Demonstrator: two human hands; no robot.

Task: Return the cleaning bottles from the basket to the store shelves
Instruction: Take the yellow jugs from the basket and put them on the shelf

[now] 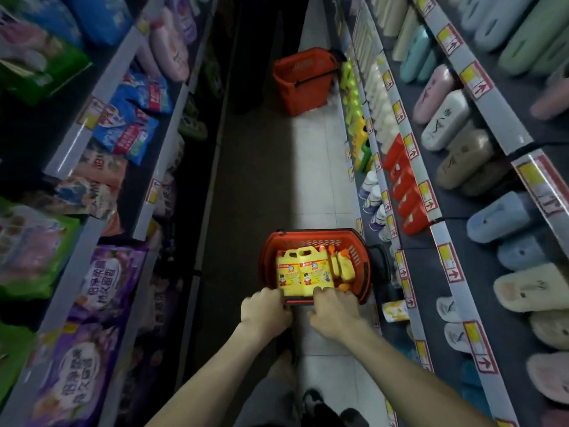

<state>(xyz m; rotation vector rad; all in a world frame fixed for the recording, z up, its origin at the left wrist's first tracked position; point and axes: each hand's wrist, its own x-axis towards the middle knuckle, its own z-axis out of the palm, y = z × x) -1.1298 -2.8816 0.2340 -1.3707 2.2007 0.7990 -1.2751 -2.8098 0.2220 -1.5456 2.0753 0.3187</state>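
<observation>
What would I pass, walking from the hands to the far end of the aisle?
left hand and right hand side by side, gripping the rim → near red basket holding yellow bottles → floor tiles → far red basket

Bare forearms (215, 374), grey shorts (264, 405), black shoes (317, 402)

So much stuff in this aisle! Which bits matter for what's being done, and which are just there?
In the job: near basket, yellow bottles inside it, left hand and right hand gripping its rim, low right shelf.
Just there: far basket, slippers, detergent bags.
</observation>
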